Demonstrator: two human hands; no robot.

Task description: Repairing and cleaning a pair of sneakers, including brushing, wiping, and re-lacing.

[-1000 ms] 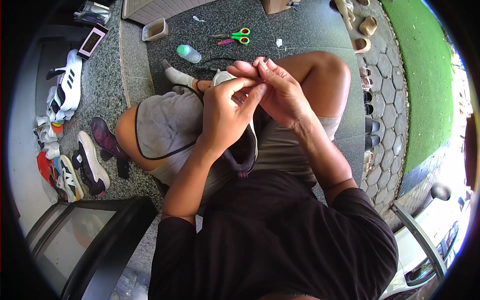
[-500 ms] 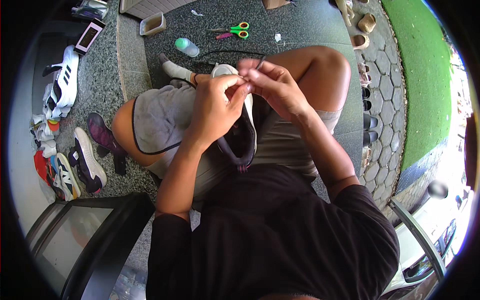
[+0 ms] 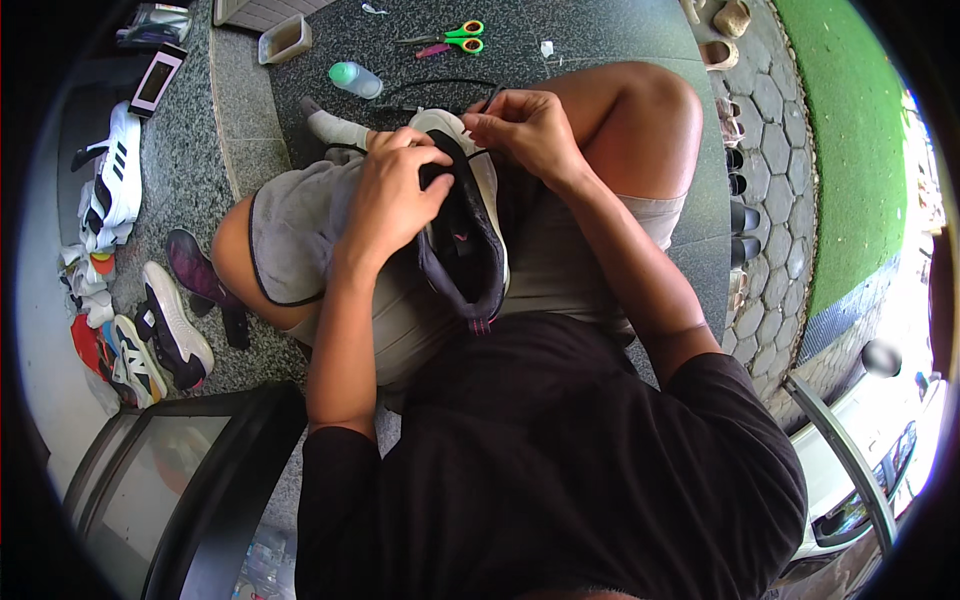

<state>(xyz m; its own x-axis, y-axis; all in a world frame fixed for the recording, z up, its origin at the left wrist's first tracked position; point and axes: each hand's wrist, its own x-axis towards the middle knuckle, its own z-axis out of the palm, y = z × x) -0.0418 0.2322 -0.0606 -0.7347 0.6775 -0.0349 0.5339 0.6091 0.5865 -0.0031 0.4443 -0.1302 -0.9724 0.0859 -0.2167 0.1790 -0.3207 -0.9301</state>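
Observation:
A black and white shoe (image 3: 492,187) lies across my lap, its dark opening facing up and its pale toe pointing away from me. My left hand (image 3: 392,185) is on the shoe's left side, fingers bent over the edge and thumb at the opening. At the far right side of the toe, my right hand (image 3: 530,130) is closed in a pinch. A thin black cord (image 3: 440,81) runs over the floor into that hand. What exactly lies between the fingertips is too small to make out. A grey cloth (image 3: 300,230) drapes over my left leg.
Beyond my feet lie green-handled scissors (image 3: 464,38), a pink-handled tool (image 3: 432,50), a capped bottle (image 3: 356,80) and a plastic tub (image 3: 285,42). Several shoes (image 3: 175,320) line the left side. A glass-paned black frame (image 3: 190,470) stands at lower left, with footwear (image 3: 743,218) along the right step.
My hands, fingertips together before, have come apart. The left moved down and left onto the shoe; the right stays pinched, slightly farther off. The shoe's opening shows more.

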